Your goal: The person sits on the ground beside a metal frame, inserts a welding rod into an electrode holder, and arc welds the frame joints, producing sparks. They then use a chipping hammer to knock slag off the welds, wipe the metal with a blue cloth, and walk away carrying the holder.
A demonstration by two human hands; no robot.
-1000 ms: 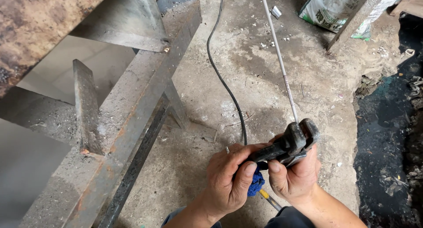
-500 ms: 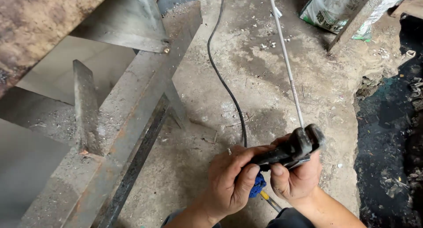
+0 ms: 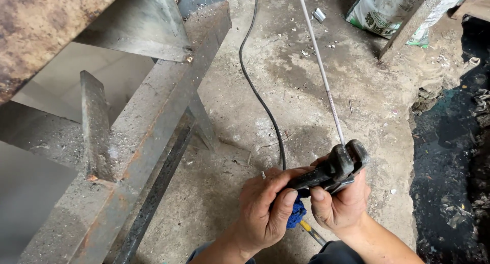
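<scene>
Both my hands hold a dark welding electrode holder (image 3: 332, 169) low in the view. My left hand (image 3: 263, 208) wraps its handle, where a bit of blue (image 3: 296, 215) shows under the thumb. My right hand (image 3: 339, 202) grips just below the holder's jaws. A long thin grey welding rod (image 3: 321, 70) sticks out of the jaws and points away up the frame. A black cable (image 3: 260, 90) runs from the holder across the concrete floor to the top edge.
A rusty steel frame (image 3: 148, 136) of angle iron and plates fills the left half. A white sack (image 3: 383, 14) leans against a slanted steel bar (image 3: 413, 21) at the top right. Dark wet debris (image 3: 449, 157) covers the right edge.
The holder and both hands have shifted slightly right and down. The rod now stands a little more upright in the view.
</scene>
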